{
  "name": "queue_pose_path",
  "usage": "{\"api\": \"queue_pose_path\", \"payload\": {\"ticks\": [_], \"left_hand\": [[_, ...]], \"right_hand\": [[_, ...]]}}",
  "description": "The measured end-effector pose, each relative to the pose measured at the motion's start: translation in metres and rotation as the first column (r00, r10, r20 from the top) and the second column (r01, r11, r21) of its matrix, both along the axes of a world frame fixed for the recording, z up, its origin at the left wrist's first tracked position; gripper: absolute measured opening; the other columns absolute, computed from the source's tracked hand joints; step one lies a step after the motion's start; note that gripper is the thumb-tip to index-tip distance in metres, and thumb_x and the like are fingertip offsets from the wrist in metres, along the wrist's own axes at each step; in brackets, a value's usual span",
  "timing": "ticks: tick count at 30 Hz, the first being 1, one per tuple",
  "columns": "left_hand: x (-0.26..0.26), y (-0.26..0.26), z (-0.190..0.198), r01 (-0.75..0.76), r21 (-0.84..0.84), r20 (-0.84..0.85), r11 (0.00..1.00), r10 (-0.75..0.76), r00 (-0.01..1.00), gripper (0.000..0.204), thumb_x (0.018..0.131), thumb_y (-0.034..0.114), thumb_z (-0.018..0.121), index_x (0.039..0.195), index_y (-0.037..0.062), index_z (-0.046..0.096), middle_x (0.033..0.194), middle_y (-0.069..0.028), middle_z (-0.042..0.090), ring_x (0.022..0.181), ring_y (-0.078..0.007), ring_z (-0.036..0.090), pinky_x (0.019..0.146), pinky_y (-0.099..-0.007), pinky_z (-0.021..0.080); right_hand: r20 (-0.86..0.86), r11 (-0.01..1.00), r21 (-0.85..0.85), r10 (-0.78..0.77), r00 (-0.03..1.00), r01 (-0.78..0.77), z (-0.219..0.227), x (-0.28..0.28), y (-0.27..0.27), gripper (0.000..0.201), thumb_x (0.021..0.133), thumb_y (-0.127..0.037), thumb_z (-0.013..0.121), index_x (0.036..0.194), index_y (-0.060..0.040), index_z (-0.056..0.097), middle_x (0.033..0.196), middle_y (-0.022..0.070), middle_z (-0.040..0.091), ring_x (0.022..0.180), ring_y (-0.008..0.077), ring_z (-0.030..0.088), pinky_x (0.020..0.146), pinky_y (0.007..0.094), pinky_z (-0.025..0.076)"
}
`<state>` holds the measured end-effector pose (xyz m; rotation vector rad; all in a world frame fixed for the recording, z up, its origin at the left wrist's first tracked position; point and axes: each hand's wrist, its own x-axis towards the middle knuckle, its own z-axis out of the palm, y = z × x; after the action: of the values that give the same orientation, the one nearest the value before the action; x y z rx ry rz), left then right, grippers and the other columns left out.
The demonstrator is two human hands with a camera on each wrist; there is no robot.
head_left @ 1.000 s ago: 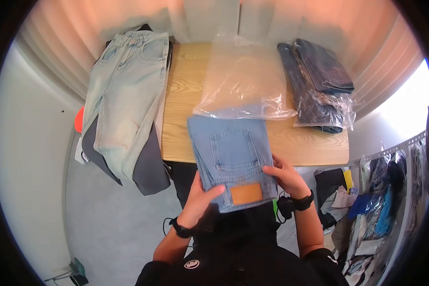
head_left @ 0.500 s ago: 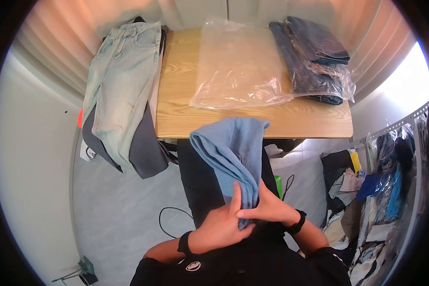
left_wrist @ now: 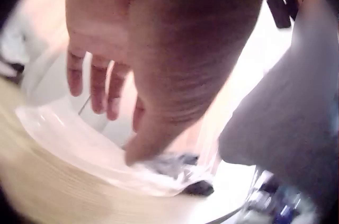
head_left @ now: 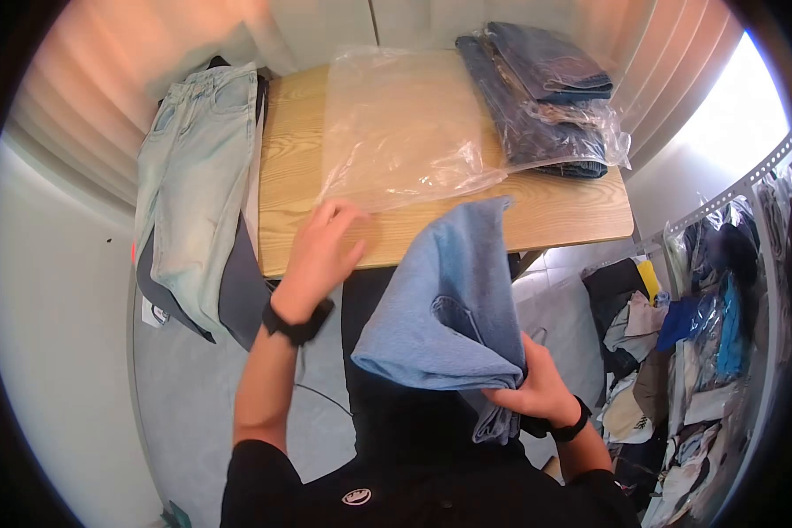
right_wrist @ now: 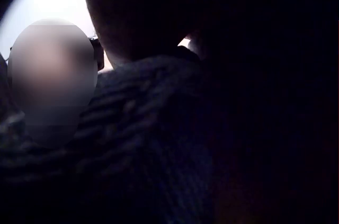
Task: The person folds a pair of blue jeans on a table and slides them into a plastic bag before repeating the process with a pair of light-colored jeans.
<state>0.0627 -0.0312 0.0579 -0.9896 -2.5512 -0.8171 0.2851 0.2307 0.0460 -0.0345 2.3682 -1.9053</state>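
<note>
Folded light-blue jeans hang in front of the table's near edge, bent over and loosely gathered, with part of a pocket showing. My right hand grips them at their lower right side, the thumb on top and the other fingers hidden behind the cloth. My left hand is raised free of the jeans near the table edge, its fingers loosely spread and holding nothing. Beyond it, a clear plastic bag lies flat on the table. The left wrist view shows the left hand above the bag, fingers apart.
Dark jeans in plastic bags are stacked at the right of the wooden table. Pale washed jeans hang over its left end on dark grey cloth. A rack with bagged clothes stands at the right.
The jeans were held flat by both hands, then got folded over and gathered. My left hand has let go and moved up and left; my right hand keeps hold of them.
</note>
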Motion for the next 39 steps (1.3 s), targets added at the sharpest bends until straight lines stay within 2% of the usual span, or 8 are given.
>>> {"api": "queue_pose_path", "payload": {"ticks": [3,9,15,24,27,30,36,39], "left_hand": [[-0.053,0.008,-0.032,-0.022,-0.212,-0.318,0.977,-0.048,0.947,0.021,0.079,0.006,0.068,0.1,0.0061,0.065,0.098,-0.0084,0.064,0.101,-0.0293,0.058,0.087,-0.0379,0.046],[-0.074,0.001,-0.045,0.012,-0.136,-0.117,0.991,-0.028,0.993,0.012,0.084,0.016,0.066,0.093,0.0085,0.07,0.09,-0.0071,0.067,0.088,-0.0268,0.063,0.077,-0.0359,0.05],[-0.013,0.012,0.005,0.182,0.019,0.069,0.983,-0.183,0.981,0.014,0.086,0.008,0.068,0.098,0.001,0.07,0.089,-0.013,0.068,0.081,-0.0279,0.065,0.072,-0.0332,0.05],[0.048,0.008,0.064,0.219,0.252,0.156,0.943,-0.263,0.952,0.017,0.085,0.002,0.067,0.102,0.0004,0.07,0.096,-0.0083,0.065,0.082,-0.0231,0.062,0.071,-0.0307,0.05],[0.057,0.012,0.073,0.284,0.136,-0.059,0.949,-0.278,0.959,0.027,0.076,-0.002,0.068,0.102,0.0039,0.07,0.095,-0.0064,0.063,0.081,-0.0232,0.061,0.069,-0.0331,0.051],[0.065,0.012,0.078,0.164,-0.061,-0.271,0.985,-0.175,0.946,0.037,0.069,-0.004,0.068,0.105,0.0057,0.07,0.095,-0.0055,0.061,0.08,-0.0218,0.06,0.068,-0.0318,0.051],[0.077,0.016,0.076,0.021,0.04,-0.255,0.999,-0.01,0.967,0.041,0.072,-0.01,0.065,0.108,0.0082,0.069,0.101,-0.0076,0.061,0.084,-0.0246,0.061,0.07,-0.0346,0.05],[0.068,0.019,0.064,-0.035,0.144,-0.429,0.989,0.094,0.899,0.045,0.074,-0.008,0.065,0.117,0.0056,0.063,0.105,-0.0106,0.06,0.092,-0.0273,0.06,0.079,-0.0353,0.049]], "right_hand": [[0.079,0.996,-0.051,0.073,0.994,-0.069,0.0,-0.007,-0.001,0.061,0.068,-0.019,0.075,0.121,0.0025,0.055,0.105,0.0178,0.066,0.098,0.028,0.066,0.087,0.0351,0.049],[-0.031,0.994,0.044,0.098,0.995,-0.096,-0.012,-0.019,-0.002,0.063,0.067,-0.021,0.076,0.122,0.0008,0.055,0.103,0.0186,0.067,0.095,0.0314,0.067,0.084,0.0348,0.051],[-0.016,0.987,0.061,0.149,0.989,-0.148,-0.005,-0.033,0.002,0.065,0.066,-0.018,0.076,0.124,0.0015,0.054,0.102,0.0187,0.067,0.095,0.0304,0.067,0.085,0.0348,0.051],[-0.039,0.989,0.132,-0.058,0.998,0.063,0.004,-0.053,0.008,0.062,0.068,-0.018,0.074,0.122,0.0054,0.055,0.1,0.0191,0.07,0.095,0.0257,0.068,0.086,0.0343,0.051],[-0.074,0.974,0.184,-0.12,0.99,0.131,0.017,-0.06,0.003,0.063,0.067,-0.019,0.074,0.122,0.0059,0.055,0.097,0.0202,0.07,0.093,0.0297,0.069,0.084,0.0354,0.052],[-0.075,0.931,0.324,-0.15,0.986,0.166,0.029,-0.069,0.001,0.064,0.066,-0.02,0.074,0.121,0.0062,0.055,0.096,0.0211,0.07,0.091,0.033,0.069,0.082,0.0365,0.052],[-0.142,0.933,0.255,-0.223,0.964,0.254,0.035,-0.074,0.004,0.065,0.065,-0.02,0.075,0.121,0.0064,0.055,0.096,0.0219,0.07,0.09,0.0335,0.069,0.082,0.0375,0.052],[-0.205,0.943,0.217,-0.21,0.956,0.254,0.028,-0.072,0.004,0.065,0.065,-0.019,0.076,0.121,0.0066,0.055,0.097,0.0213,0.07,0.09,0.0312,0.07,0.082,0.0367,0.052]]}}
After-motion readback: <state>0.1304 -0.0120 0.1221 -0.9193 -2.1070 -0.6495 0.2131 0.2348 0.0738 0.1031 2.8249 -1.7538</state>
